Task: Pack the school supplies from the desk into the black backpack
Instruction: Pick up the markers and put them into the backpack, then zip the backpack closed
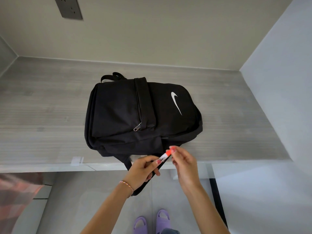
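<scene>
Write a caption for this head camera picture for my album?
Both hands, left hand and right hand, hold an orange-capped marker beside the zipped black backpack on the desk.

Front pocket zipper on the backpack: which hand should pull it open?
Probably the left hand: the zipper pull sits on its side. The right hand could keep the orange-capped marker, whose cap its fingers pinch.

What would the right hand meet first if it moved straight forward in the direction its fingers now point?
Probably the near side of the black backpack. The right hand, pinching the orange cap end of the marker, points up-left toward the bag's lower edge; depth is unclear.
</scene>
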